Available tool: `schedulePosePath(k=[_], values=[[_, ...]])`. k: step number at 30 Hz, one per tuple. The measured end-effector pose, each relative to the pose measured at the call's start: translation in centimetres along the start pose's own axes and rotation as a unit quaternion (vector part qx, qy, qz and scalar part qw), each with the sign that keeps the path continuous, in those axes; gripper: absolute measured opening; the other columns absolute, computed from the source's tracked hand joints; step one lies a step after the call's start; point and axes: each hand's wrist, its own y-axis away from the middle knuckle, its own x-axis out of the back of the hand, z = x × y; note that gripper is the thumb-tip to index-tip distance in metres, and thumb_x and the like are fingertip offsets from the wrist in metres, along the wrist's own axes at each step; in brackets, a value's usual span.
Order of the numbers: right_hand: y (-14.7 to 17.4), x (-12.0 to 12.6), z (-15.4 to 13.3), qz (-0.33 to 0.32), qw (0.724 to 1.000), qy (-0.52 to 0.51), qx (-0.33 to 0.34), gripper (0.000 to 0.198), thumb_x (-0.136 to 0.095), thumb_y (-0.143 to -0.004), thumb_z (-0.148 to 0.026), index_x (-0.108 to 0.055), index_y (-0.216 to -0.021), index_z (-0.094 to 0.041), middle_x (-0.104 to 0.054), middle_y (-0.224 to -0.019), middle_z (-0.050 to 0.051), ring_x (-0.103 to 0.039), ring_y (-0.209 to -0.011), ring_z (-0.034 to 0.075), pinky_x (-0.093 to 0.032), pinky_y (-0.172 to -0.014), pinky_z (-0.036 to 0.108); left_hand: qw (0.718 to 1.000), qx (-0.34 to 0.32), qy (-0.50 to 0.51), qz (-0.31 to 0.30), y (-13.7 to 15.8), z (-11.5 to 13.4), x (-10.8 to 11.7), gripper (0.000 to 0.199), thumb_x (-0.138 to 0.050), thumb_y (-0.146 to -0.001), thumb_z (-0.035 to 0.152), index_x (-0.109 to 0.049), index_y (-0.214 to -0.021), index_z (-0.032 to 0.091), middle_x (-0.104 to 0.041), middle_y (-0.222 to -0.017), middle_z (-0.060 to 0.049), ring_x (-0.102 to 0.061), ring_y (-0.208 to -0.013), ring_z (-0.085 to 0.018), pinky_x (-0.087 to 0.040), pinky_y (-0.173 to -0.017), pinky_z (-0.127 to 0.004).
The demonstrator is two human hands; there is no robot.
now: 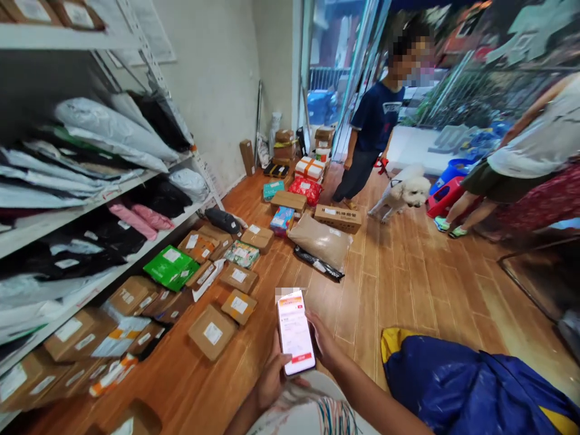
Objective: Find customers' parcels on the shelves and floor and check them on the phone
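Note:
A smartphone [296,332] with a lit white screen and a red bar near its bottom is held upright in front of my body. My left hand [272,371] wraps its left side, the thumb lying over the screen's lower left corner. Against the phone's right edge rests my right hand [322,338], its fingers partly hidden behind the phone. Left of the phone, on the wooden floor, lie a square cardboard box [212,332] and a smaller box with orange tape [239,307].
Shelving [104,187] full of bagged parcels lines the left. Boxes and a large beige parcel [321,240] lie on the floor ahead. A person in dark clothes [374,121] stands beside a white dog [403,192]; another person [530,145] is at right. A blue sack [466,386] lies lower right.

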Motion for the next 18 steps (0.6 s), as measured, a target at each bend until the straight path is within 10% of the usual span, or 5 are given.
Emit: schedulePosePath(k=[5,10,14,18], values=[[0.3,2.0,1.5,0.044,0.986,-0.160,-0.031,0.046,-0.068,-0.076,-0.059,-0.069,-0.087,-0.015,-0.074,-0.082,0.008,-0.069,-0.082,0.027,-0.052,-0.083,0.041,0.957,0.020,-0.285,0.046,-1.8,0.7,2.1,0.084,-0.043,-0.082,0.074,-0.039,-0.148,0.022,-0.062,-0.123,-0.016,-0.062,-0.077,-0.023,-0.050,-0.057,-0.034],[3.7,6.9,1.1,0.091,0.957,-0.275,0.002,0.050,-0.063,-0.080,-0.059,-0.071,-0.100,-0.013,-0.075,-0.091,0.012,-0.070,-0.094,0.030,-0.052,-0.090,0.047,0.909,-0.116,-0.398,0.040,-9.0,4.2,1.3,0.061,-0.054,-0.082,0.062,-0.062,-0.125,0.018,-0.059,-0.083,-0.004,-0.054,-0.075,-0.018,-0.046,-0.073,-0.032],[6.3,13.8,-2.8,0.080,0.952,-0.293,0.038,0.060,-0.061,-0.080,-0.063,-0.070,-0.112,-0.013,-0.071,-0.113,0.016,-0.064,-0.111,0.032,-0.046,-0.102,0.050,0.854,-0.199,-0.480,-0.017,-18.3,8.4,-5.8,0.052,-0.054,-0.085,0.046,-0.056,-0.130,0.020,-0.052,-0.078,0.000,-0.052,-0.071,-0.016,-0.044,-0.070,-0.028],[8.0,22.6,-10.4,0.101,0.943,-0.304,0.095,0.070,-0.054,-0.079,-0.072,-0.067,-0.122,-0.018,-0.060,-0.134,0.015,-0.058,-0.121,0.035,-0.041,-0.106,0.056,0.738,-0.236,-0.632,-0.003,-29.8,12.6,-17.7,0.055,-0.050,-0.087,0.036,-0.044,-0.138,0.016,-0.059,-0.082,0.000,-0.058,-0.075,-0.015,-0.046,-0.073,-0.026]])
